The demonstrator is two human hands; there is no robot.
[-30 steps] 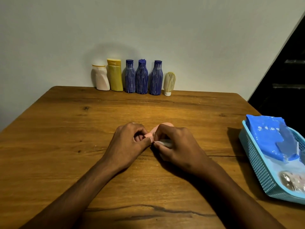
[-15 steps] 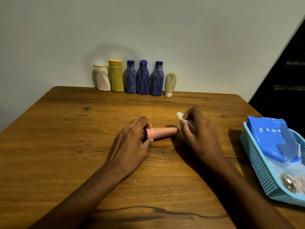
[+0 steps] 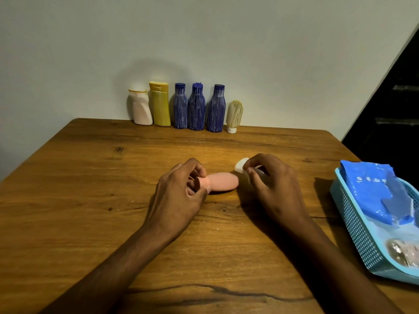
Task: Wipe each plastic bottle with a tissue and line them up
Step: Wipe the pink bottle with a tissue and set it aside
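Observation:
A small pink bottle [image 3: 221, 182] lies on its side in the middle of the wooden table [image 3: 90, 200]. My left hand [image 3: 179, 196] pinches its cap end. My right hand [image 3: 272, 184] pinches a folded white tissue [image 3: 240, 167] just above the bottle's right end. Against the wall stands a row of bottles: a white one [image 3: 140, 108], a yellow one [image 3: 159, 105], three blue ones [image 3: 196, 107] and a small cream one [image 3: 234, 116] standing on its cap.
A light blue plastic basket [image 3: 353, 225] sits at the table's right edge, holding a blue tissue pack [image 3: 376, 191] and a shiny crumpled wrapper [image 3: 401, 252]. A dark opening lies beyond the table at the right.
My hands were bunched together over the pink bottle. They drew apart: the left keeps the cap end, the right lifted the tissue off to the bottle's right end.

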